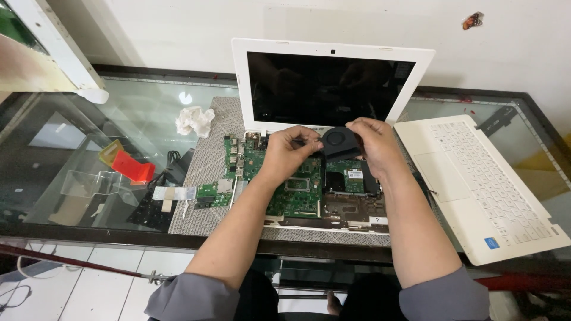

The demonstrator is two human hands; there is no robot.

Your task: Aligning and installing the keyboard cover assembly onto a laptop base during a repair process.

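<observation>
Glass-topped dark-framed table (119, 128) against a white wall. Fingers of both hands, left hand (289, 150) and right hand (372, 142), pinch a round black cooling fan (339, 140) above the opened white laptop's green circuit board (297, 193). Detached white keyboard panel (485, 184) lies right; crumpled white tissue (194, 120) left.

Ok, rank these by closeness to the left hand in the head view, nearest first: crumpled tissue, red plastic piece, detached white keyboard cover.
From the left hand:
1. Crumpled tissue, on the glass to the left, slightly farther back.
2. Red plastic piece, farther left, near the clear stand.
3. Detached white keyboard cover, at the far right, beyond the right hand.
</observation>
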